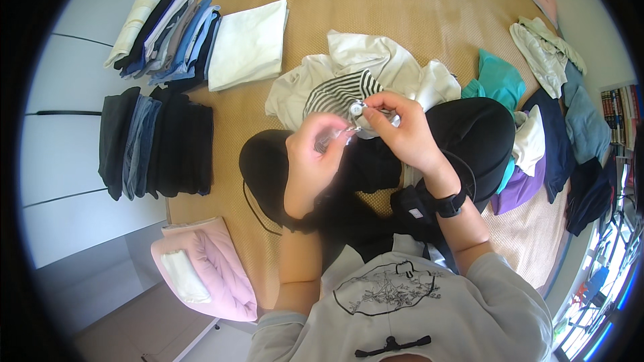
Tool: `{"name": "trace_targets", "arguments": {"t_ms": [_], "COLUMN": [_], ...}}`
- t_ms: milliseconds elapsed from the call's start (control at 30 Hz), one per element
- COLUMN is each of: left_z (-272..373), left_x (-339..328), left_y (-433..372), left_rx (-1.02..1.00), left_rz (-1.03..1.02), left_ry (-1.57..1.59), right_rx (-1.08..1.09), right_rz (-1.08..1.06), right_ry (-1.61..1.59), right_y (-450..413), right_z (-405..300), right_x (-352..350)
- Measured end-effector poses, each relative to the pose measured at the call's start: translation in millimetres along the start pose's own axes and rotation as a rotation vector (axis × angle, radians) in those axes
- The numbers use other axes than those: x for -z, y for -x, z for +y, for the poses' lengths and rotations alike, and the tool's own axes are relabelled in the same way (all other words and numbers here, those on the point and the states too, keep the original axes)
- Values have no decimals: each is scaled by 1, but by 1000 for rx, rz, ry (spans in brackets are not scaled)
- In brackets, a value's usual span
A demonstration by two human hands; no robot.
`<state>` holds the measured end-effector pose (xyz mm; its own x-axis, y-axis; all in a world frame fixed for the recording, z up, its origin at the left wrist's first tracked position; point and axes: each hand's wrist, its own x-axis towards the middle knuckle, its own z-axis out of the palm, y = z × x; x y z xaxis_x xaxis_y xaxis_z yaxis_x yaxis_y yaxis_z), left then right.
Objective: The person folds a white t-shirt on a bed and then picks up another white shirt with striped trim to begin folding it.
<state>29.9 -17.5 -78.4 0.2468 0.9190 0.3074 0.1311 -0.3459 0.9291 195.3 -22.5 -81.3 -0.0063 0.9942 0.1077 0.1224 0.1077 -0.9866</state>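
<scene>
An off-white garment (372, 55) lies crumpled across my crossed legs, with a black-and-white striped section (342, 91) showing. Thumb and forefinger of my right hand (402, 128) pinch its edge beside a round white button (356, 109). My left hand (317, 153) faces it from the other side, fingertips closed on another bit of the edge, where a small shiny piece (353, 129) shows. What that piece is cannot be made out. The two hands are close together but apart. Black trousers (468, 133) cover my knees under the garment.
Folded clothes (171, 35) and dark folded trousers (181, 141) stand in rows at left, beside a folded white cloth (249, 45). A pink folded quilt (216, 266) lies at the woven mat's (402, 0) near-left edge. Loose teal (498, 80), purple (523, 188) and dark clothes (548, 146) lie at right.
</scene>
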Motion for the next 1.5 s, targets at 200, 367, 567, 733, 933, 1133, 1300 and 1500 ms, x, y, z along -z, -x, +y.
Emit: {"name": "trace_targets", "arguments": {"t_ms": [200,367,567,733,933,1133,1300,1500], "left_z": [-9,-11,-13,-16,-20,-23,-4,-3], "left_x": [1,1,4,5,6,8,5,0], "left_y": [1,3,7,5,5,-1,1,4], "left_rx": [-60,-99,-9,-5,37,-55,-108,-128], "left_rz": [18,23,28,17,-5,78,172,361], "left_ry": [33,46,134,175,191,107,-300,-389], "right_rx": [110,123,323,388,414,412,400,374], "right_rz": [-17,-31,-57,-33,-46,-45,-20,-48], "right_ry": [74,39,197,264,291,292,306,291], "right_y": [6,7,5,4,3,2,2,2], "right_z": [-3,-5,0,1,5,4,7,5], "right_x": [-1,1,-2,-2,-1,-3,-5,-4]}}
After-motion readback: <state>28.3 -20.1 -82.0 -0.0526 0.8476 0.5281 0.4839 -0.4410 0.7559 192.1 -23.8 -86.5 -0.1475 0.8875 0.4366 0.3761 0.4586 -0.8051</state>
